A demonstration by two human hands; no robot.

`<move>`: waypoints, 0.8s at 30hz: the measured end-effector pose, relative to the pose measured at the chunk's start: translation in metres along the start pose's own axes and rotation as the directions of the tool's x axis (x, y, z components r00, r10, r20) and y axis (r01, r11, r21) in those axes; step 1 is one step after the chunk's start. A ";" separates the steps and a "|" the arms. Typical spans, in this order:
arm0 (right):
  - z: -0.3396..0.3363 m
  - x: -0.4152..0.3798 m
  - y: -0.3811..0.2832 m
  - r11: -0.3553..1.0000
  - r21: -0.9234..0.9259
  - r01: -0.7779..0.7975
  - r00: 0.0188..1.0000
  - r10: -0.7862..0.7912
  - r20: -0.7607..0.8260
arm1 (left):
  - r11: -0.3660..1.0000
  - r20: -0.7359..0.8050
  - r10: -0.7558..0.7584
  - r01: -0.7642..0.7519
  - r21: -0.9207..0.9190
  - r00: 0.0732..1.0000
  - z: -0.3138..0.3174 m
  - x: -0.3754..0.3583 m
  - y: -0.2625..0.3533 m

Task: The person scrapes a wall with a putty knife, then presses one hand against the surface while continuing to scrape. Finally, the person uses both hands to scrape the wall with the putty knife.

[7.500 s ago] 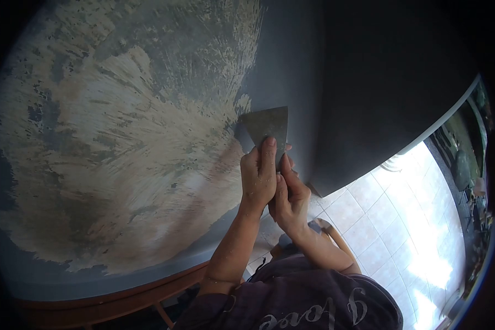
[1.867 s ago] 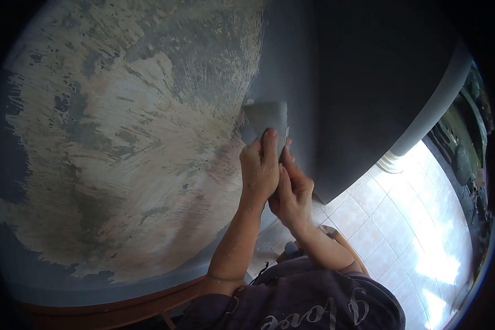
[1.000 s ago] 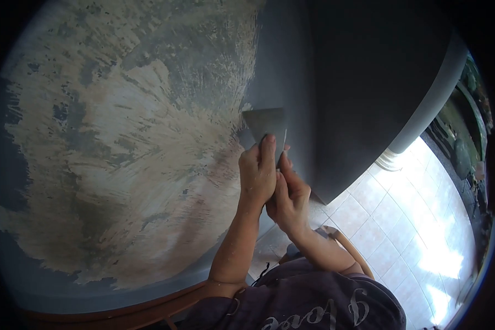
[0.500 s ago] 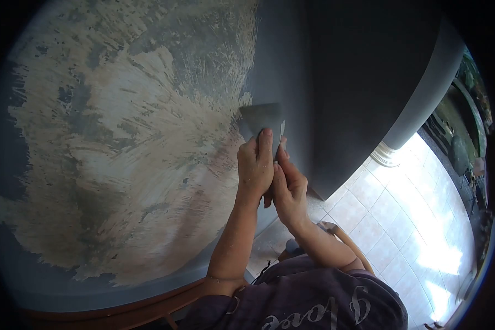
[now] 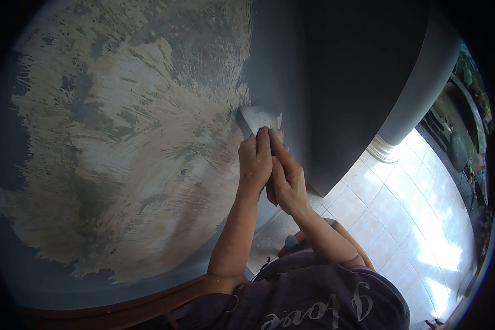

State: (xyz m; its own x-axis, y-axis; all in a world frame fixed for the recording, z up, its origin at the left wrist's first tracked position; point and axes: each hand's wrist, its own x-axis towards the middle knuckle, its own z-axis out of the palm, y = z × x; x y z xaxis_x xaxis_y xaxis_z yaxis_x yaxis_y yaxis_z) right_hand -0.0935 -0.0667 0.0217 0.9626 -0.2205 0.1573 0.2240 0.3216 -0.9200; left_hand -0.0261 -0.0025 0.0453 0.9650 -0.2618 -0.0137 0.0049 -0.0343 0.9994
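Observation:
A scraper [image 5: 257, 116] with a wide, flat metal blade is in both my hands, its blade against the wall at the right border of the stripped patch. My left hand [image 5: 254, 162] is closed round the handle, which is mostly hidden, with the thumb laid up toward the blade. Beside it, my right hand [image 5: 287, 184] is closed on the same tool, its fingers reaching up to the base of the blade. A small pale flake [image 5: 279, 119] shows at the blade's right edge. The wall patch [image 5: 137, 148] is pale and streaked, with grey paint remnants.
Grey paint [image 5: 278, 60] covers the wall right of the patch, up to a dark corner. A curved grey column [image 5: 418, 82] stands farther right, above a sunlit tiled floor [image 5: 379, 220]. Below are a brown wooden rail [image 5: 110, 311] and a curved chair-like frame [image 5: 344, 234].
The scraper blade has tilted and now catches more light. My right fingers have moved up along the tool, closer to my left thumb. The view has shifted slightly.

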 end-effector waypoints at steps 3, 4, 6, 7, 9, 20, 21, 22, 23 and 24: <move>0.002 0.001 0.000 0.999 -0.050 -0.006 1.000 0.005 -0.016 | 0.996 0.007 -0.019 0.018 0.090 1.000 -0.002 0.000 0.005; 0.005 0.002 -0.005 0.998 -0.063 -0.012 1.000 0.010 -0.027 | 0.992 0.015 -0.002 0.000 0.129 1.000 -0.003 0.002 0.006; 0.006 0.001 -0.005 0.998 -0.063 -0.025 0.999 0.023 -0.039 | 0.985 0.012 0.017 -0.019 0.172 1.000 -0.004 0.002 0.006; 0.006 0.001 -0.003 0.998 -0.050 -0.030 0.999 0.028 -0.038 | 0.984 0.001 0.022 -0.022 0.176 1.000 -0.003 0.001 0.007; 0.006 0.001 0.001 0.999 -0.038 -0.016 0.999 0.014 -0.046 | 0.981 -0.011 0.042 -0.040 0.188 0.999 -0.002 0.001 0.006; 0.008 0.008 0.026 0.992 -0.036 0.122 0.989 -0.124 -0.082 | 0.985 -0.067 0.048 -0.036 0.166 0.997 -0.002 0.004 -0.002; 0.008 0.006 0.026 0.996 -0.012 0.093 0.992 -0.094 -0.083 | 0.978 -0.063 0.063 -0.049 0.201 0.996 -0.003 0.003 -0.004; 0.008 0.004 0.024 0.998 0.012 0.066 0.994 -0.065 -0.084 | 0.970 -0.059 0.078 -0.063 0.235 0.995 -0.004 0.003 -0.008; 0.009 0.004 0.022 0.998 0.036 0.044 0.996 -0.041 -0.084 | 0.960 -0.051 0.098 -0.081 0.269 0.994 -0.006 0.005 -0.010; 0.009 0.007 0.021 0.999 0.014 0.041 0.996 -0.040 -0.075 | 0.948 -0.051 0.128 -0.107 0.300 0.990 -0.008 0.009 -0.011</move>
State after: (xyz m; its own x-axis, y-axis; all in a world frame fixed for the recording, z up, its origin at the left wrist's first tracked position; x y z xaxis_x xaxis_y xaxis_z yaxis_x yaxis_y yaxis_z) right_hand -0.0807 -0.0535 0.0069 0.9387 -0.3020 0.1665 0.2656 0.3251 -0.9076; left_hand -0.0156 0.0035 0.0342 0.9698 -0.2144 0.1164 -0.1777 -0.2939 0.9392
